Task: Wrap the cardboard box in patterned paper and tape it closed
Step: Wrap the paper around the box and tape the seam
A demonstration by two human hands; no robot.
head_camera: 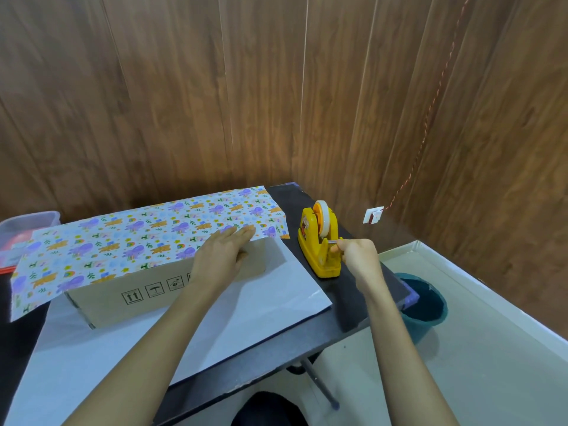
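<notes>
A long cardboard box [129, 295] lies on the white back side of the wrapping paper [215, 327]. The patterned paper [138, 238], printed with purple and orange figures, is folded over the box's top. My left hand [221, 256] lies flat with straight fingers on the paper's edge at the box's right end. To the right stands a yellow tape dispenser [319, 244] with a roll of tape. At the dispenser's cutter my right hand [358, 256] pinches the tape end.
The dark table [347, 302] ends just right of the dispenser. A clear plastic container [21, 229] sits at the far left. On the floor to the right are a teal bin [425, 302] and a wall socket [373, 215]. Wood panelling rises behind.
</notes>
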